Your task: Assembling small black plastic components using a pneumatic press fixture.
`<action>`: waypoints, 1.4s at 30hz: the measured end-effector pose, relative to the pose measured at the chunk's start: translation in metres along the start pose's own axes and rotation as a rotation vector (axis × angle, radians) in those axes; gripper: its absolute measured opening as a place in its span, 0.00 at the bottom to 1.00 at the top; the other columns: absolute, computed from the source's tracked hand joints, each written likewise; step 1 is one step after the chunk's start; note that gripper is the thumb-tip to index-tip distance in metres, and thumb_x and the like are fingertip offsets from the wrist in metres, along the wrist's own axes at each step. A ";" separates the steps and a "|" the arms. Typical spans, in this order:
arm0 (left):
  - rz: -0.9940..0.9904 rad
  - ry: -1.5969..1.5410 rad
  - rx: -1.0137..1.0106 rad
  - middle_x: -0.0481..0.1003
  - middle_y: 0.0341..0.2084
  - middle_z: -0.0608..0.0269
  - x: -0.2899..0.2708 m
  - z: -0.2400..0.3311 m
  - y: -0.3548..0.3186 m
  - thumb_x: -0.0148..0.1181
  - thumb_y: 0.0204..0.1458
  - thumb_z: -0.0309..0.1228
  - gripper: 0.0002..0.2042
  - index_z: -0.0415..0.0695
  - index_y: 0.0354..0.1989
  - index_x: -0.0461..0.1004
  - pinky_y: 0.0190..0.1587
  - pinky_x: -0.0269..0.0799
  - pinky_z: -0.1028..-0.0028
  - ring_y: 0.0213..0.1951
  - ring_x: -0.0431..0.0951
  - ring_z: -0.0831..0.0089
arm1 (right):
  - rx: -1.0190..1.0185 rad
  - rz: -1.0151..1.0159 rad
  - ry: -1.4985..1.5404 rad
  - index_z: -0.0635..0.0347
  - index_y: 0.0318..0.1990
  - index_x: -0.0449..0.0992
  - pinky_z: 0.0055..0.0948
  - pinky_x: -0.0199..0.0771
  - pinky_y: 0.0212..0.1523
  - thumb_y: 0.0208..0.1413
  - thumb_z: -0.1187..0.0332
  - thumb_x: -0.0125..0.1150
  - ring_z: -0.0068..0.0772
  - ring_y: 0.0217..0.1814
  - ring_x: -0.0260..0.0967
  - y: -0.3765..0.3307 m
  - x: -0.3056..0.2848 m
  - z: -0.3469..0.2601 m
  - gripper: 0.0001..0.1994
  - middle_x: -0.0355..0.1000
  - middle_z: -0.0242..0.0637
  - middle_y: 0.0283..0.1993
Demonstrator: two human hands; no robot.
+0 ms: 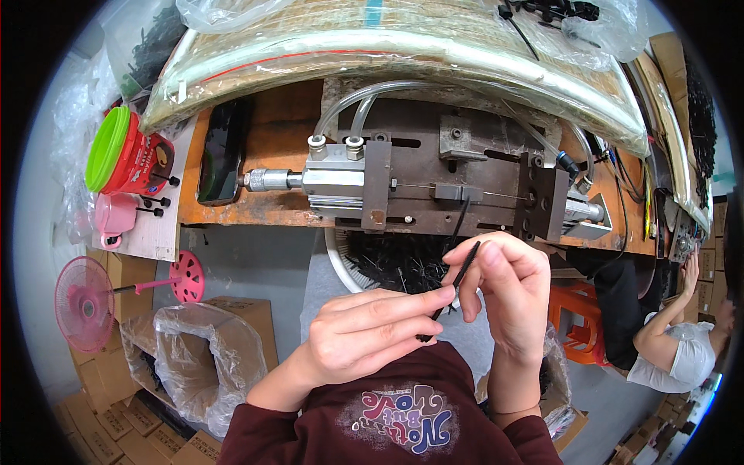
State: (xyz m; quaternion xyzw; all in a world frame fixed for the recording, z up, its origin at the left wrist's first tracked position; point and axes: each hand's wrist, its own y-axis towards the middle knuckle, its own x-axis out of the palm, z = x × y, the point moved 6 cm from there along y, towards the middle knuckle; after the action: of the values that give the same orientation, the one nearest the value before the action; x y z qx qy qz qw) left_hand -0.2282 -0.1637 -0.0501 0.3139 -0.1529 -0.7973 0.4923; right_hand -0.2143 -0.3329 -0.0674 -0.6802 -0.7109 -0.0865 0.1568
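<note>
In front of my chest, both hands are at a thin black stick [466,265] with a ridged, brush-like upper end. My left hand [364,333] grips its lower part between nearly straight fingers; a black tip shows below them. My right hand [511,291] is curled with thumb and fingertips closed at the upper end. Another slim dark piece [460,223] runs from the fixture down to my right fingertips; how it is held is hidden. Just beyond, a small grey block [456,192] sits on a thin rod in the metal fixture [496,174].
A pneumatic cylinder [333,180] with clear hoses is mounted left. Beneath the bench edge stands a white basket [341,267] of black pieces. A phone [222,163] and a red bucket [139,159] are at left, a pink fan [84,302] lower. Another person [674,353] sits at right.
</note>
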 end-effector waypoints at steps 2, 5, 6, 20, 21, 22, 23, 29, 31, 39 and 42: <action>-0.016 0.000 -0.026 0.81 0.45 0.50 0.001 0.000 0.000 0.72 0.35 0.21 0.14 0.37 0.35 0.83 0.37 0.80 0.72 0.36 0.84 0.64 | 0.030 0.020 -0.075 0.70 0.39 0.80 0.14 0.61 0.18 0.66 0.69 0.56 0.15 0.18 0.66 0.000 0.002 0.000 0.11 0.76 0.36 0.27; -0.001 -0.010 -0.042 0.81 0.45 0.49 0.003 -0.002 -0.005 0.73 0.36 0.22 0.14 0.37 0.35 0.83 0.37 0.81 0.72 0.36 0.85 0.64 | 0.025 0.071 -0.129 0.69 0.38 0.80 0.14 0.61 0.18 0.67 0.69 0.55 0.15 0.17 0.66 -0.001 0.001 0.001 0.12 0.76 0.36 0.26; -0.001 -0.011 -0.039 0.81 0.45 0.49 0.002 -0.002 -0.005 0.72 0.36 0.22 0.14 0.37 0.35 0.83 0.37 0.81 0.72 0.36 0.85 0.64 | 0.015 0.092 -0.137 0.69 0.37 0.80 0.15 0.61 0.18 0.67 0.68 0.55 0.15 0.17 0.66 -0.002 0.001 0.001 0.12 0.76 0.36 0.26; -0.008 -0.039 -0.071 0.81 0.44 0.50 0.005 -0.001 -0.004 0.71 0.37 0.21 0.13 0.37 0.35 0.83 0.37 0.81 0.72 0.36 0.85 0.65 | 0.002 0.149 0.092 0.70 0.36 0.76 0.19 0.67 0.18 0.71 0.64 0.47 0.23 0.13 0.68 0.000 -0.001 0.013 0.17 0.76 0.46 0.25; -0.006 -0.028 -0.065 0.81 0.44 0.50 0.005 0.000 -0.003 0.71 0.37 0.21 0.13 0.37 0.35 0.83 0.37 0.81 0.72 0.36 0.85 0.65 | 0.004 0.140 0.099 0.70 0.36 0.76 0.20 0.67 0.18 0.71 0.64 0.47 0.24 0.13 0.68 -0.001 0.000 0.013 0.17 0.76 0.47 0.25; -0.006 -0.024 -0.061 0.81 0.44 0.50 0.005 0.000 -0.003 0.71 0.37 0.21 0.14 0.37 0.36 0.83 0.37 0.81 0.71 0.36 0.84 0.64 | 0.002 0.140 0.099 0.70 0.36 0.75 0.20 0.68 0.18 0.71 0.64 0.47 0.24 0.13 0.68 -0.001 0.000 0.013 0.17 0.76 0.47 0.25; -0.005 -0.021 -0.058 0.81 0.44 0.50 0.006 0.000 -0.003 0.71 0.36 0.21 0.14 0.36 0.36 0.83 0.37 0.81 0.71 0.36 0.84 0.64 | 0.000 0.139 0.098 0.70 0.36 0.75 0.20 0.68 0.19 0.71 0.64 0.47 0.24 0.14 0.69 -0.001 0.001 0.013 0.17 0.76 0.47 0.25; -0.003 -0.009 -0.050 0.81 0.44 0.50 0.005 0.001 -0.002 0.72 0.36 0.21 0.14 0.36 0.35 0.83 0.36 0.81 0.71 0.35 0.84 0.64 | 0.004 0.129 0.105 0.70 0.37 0.75 0.20 0.70 0.19 0.70 0.65 0.47 0.26 0.15 0.71 -0.003 0.001 0.014 0.16 0.76 0.47 0.26; -0.002 -0.008 -0.050 0.81 0.44 0.50 0.005 0.001 -0.002 0.72 0.36 0.21 0.14 0.36 0.35 0.83 0.36 0.81 0.71 0.35 0.84 0.64 | -0.010 0.131 0.093 0.70 0.37 0.75 0.20 0.70 0.20 0.70 0.65 0.48 0.26 0.15 0.71 -0.004 0.002 0.013 0.16 0.76 0.47 0.27; -0.002 -0.008 -0.058 0.81 0.44 0.50 0.004 0.003 0.000 0.72 0.36 0.21 0.14 0.36 0.35 0.83 0.36 0.81 0.71 0.35 0.84 0.63 | -0.068 0.111 0.026 0.72 0.37 0.75 0.20 0.70 0.19 0.70 0.67 0.48 0.25 0.17 0.71 -0.009 0.005 0.010 0.15 0.77 0.46 0.28; -0.009 -0.052 -0.081 0.81 0.44 0.50 0.005 0.003 -0.001 0.72 0.36 0.20 0.14 0.35 0.35 0.83 0.37 0.81 0.70 0.36 0.84 0.63 | -0.032 0.069 0.021 0.72 0.38 0.75 0.20 0.70 0.20 0.70 0.67 0.48 0.24 0.17 0.71 -0.009 0.007 0.014 0.15 0.77 0.46 0.29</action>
State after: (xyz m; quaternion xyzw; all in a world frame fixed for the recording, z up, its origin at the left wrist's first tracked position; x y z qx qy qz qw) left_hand -0.2320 -0.1677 -0.0498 0.2734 -0.1319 -0.8130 0.4968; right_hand -0.2251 -0.3222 -0.0769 -0.7056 -0.6839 -0.0995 0.1564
